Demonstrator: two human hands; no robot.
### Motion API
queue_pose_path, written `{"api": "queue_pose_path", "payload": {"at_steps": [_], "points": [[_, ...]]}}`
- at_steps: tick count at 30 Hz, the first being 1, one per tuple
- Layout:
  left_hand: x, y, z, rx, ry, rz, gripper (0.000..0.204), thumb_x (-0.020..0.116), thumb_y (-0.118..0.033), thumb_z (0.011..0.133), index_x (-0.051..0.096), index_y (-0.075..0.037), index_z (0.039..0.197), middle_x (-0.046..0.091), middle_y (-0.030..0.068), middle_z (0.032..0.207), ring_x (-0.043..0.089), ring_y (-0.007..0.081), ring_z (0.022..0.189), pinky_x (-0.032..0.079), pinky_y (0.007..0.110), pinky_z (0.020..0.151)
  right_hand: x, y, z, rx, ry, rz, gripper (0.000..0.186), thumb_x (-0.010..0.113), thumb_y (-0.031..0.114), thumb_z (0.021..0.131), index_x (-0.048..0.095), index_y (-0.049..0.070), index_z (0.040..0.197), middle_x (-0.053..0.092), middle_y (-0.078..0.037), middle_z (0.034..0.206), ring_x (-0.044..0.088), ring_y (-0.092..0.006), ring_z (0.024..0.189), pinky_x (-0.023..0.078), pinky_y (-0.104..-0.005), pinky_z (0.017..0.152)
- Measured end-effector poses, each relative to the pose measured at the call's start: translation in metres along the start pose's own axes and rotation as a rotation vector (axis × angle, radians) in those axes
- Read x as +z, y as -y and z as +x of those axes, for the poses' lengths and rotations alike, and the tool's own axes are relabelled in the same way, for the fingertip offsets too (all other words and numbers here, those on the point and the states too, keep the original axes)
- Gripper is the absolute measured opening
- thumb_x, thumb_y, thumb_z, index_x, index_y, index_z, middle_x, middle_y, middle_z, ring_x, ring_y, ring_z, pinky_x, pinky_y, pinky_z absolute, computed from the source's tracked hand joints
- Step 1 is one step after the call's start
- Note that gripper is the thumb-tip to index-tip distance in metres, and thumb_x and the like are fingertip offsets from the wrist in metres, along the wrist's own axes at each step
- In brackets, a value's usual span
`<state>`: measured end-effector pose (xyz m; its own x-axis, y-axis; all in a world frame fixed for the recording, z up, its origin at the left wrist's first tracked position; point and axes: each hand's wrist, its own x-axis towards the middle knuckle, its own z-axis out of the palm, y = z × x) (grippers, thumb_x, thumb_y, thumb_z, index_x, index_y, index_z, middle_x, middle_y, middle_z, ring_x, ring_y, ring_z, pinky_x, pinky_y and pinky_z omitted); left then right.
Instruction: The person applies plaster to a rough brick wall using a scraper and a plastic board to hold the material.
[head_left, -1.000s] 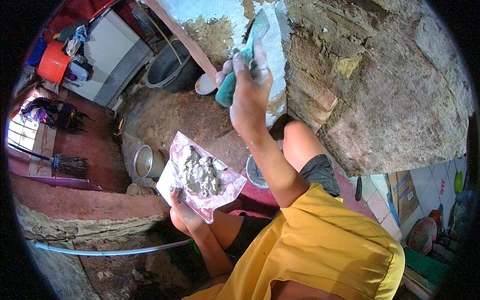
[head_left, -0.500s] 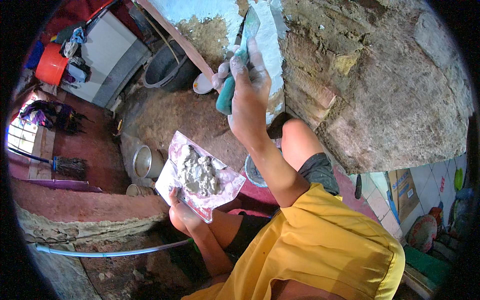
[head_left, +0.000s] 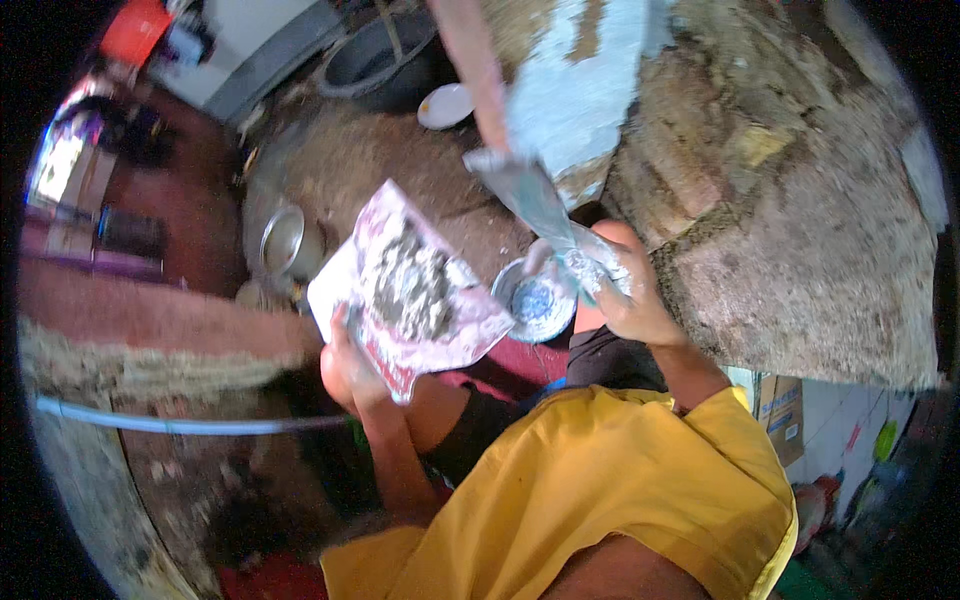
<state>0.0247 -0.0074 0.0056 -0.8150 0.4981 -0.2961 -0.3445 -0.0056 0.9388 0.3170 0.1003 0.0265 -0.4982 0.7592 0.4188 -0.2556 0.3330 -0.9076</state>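
My left hand (head_left: 350,367) grips the lower left edge of a bent pinkish-white sheet (head_left: 468,325), held tilted like a tray. A lump of grey-white putty (head_left: 408,285) lies in the middle of it. In my right hand (head_left: 625,285), smeared white, is a putty knife (head_left: 525,195) whose broad blade points up and to the left, apart from the sheet. The fingers cover most of its handle, and the blade is blurred. Beyond it rises a wall with a pale blue-white plastered patch (head_left: 575,85). A round bowl (head_left: 540,300) with whitish residue stands just left of my right hand.
A rough bare wall (head_left: 800,230) stands to the right. At the back are a dark tub (head_left: 375,65) with a stick in it and a white plate (head_left: 446,106). A metal pot (head_left: 285,240) sits left of the sheet. A pale hose (head_left: 190,424) crosses the lower left.
My right hand has come down and right from the plastered wall with the putty knife, now beside the bowl. My left hand still holds the sheet of putty. The whole view has shifted.
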Motion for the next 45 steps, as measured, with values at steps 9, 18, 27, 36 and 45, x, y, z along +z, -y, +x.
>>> {"api": "queue_pose_path", "payload": {"at_steps": [9,18,27,36,45], "points": [[0.048,-0.029,-0.042,-0.111,0.186,-0.186,0.041,0.059,-0.031,0.089,0.059,0.005,0.109,0.066,0.011,0.099,0.064,0.02,0.082,0.052,0.033,0.075,0.013,-0.054,0.014,-0.298,0.166,-0.426,0.037,0.053,-0.003,0.084,0.058,0.003,0.12,0.059,-0.014,0.104,0.058,-0.0258,0.093,0.045,-0.0319,0.083],[0.011,0.0,0.02,-0.109,0.291,-0.381,0.039,0.05,-0.029,0.093,0.055,0.0,0.117,0.064,0.0104,0.108,0.064,0.024,0.091,0.051,0.036,0.082,-0.008,-0.103,-0.015,-0.279,0.293,-0.641,0.033,0.05,0.012,0.091,0.056,0.006,0.123,0.058,-0.011,0.105,0.057,-0.0239,0.092,0.047,-0.0304,0.074],[0.012,0.009,0.011,-0.075,0.378,-0.509,0.043,0.053,-0.025,0.088,0.047,-0.002,0.124,0.058,0.0101,0.117,0.056,0.027,0.106,0.044,0.041,0.092,-0.054,-0.018,-0.022,0.797,0.201,0.159,0.053,0.049,0.013,0.093,0.029,0.015,0.142,0.058,-0.002,0.078,0.051,-0.0066,0.054,0.041,-0.0209,0.046],[0.012,0.018,0.012,-0.169,0.619,-0.542,0.042,0.045,-0.026,0.091,0.047,-0.001,0.124,0.056,0.0097,0.122,0.052,0.0247,0.113,0.036,0.04,0.101,-0.022,0.003,-0.03,0.799,0.319,-0.008,0.048,0.042,0.005,0.092,0.036,0.013,0.138,0.06,-0.004,0.076,0.051,-0.0079,0.052,0.043,-0.0218,0.047],[0.014,0.012,-0.008,-0.098,0.53,-0.37,0.042,0.05,-0.023,0.087,0.047,-0.001,0.122,0.057,0.0126,0.117,0.055,0.0281,0.108,0.04,0.042,0.097,-0.007,0.0,-0.029,0.709,0.196,0.044,0.044,0.044,0.006,0.093,0.04,0.011,0.137,0.059,-0.003,0.074,0.049,-0.005,0.054,0.041,-0.0194,0.048]]}}
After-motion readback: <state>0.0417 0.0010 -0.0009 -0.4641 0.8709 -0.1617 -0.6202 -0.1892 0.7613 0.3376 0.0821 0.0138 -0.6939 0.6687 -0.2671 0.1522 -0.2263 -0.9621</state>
